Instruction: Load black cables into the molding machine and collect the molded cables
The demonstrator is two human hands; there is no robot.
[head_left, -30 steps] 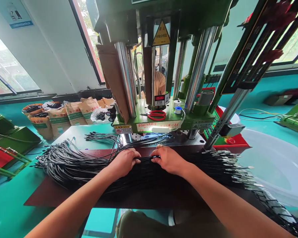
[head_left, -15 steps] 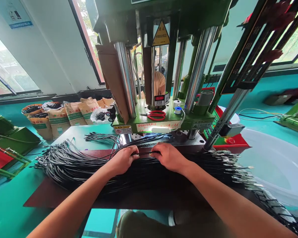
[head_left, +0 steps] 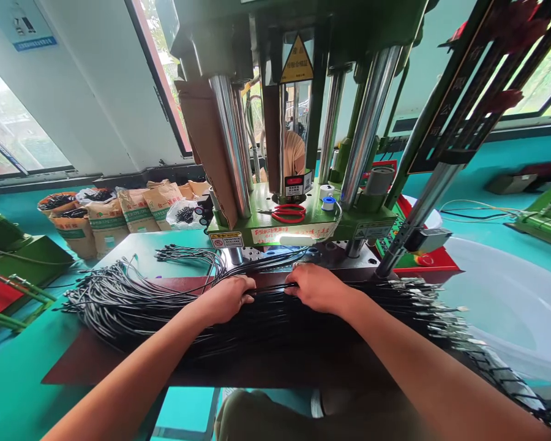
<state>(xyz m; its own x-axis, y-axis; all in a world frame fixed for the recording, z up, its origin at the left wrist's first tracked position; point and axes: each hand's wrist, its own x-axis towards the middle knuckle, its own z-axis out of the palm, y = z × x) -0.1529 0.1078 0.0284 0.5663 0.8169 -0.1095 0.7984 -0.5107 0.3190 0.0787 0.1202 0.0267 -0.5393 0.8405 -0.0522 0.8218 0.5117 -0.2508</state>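
A thick bundle of black cables (head_left: 138, 303) lies across a dark red mat (head_left: 96, 361) in front of a green press machine (head_left: 298, 223). My left hand (head_left: 224, 299) rests on the bundle's middle, fingers curled round a few black cables. My right hand (head_left: 316, 286) sits a little to the right, also closed on those cables, which stretch taut between the two hands. Metal-tipped cable ends (head_left: 445, 321) fan out to the right.
Red scissors (head_left: 289, 213) and tape rolls (head_left: 328, 202) lie on the press's green base. Paper sacks (head_left: 105, 220) stand at the back left. A white tub (head_left: 509, 306) sits to the right. A person in an orange shirt (head_left: 295, 153) is behind the machine.
Both hands have lifted a few cables slightly off the pile and shifted a little toward the machine; the strands between them now stretch taut.
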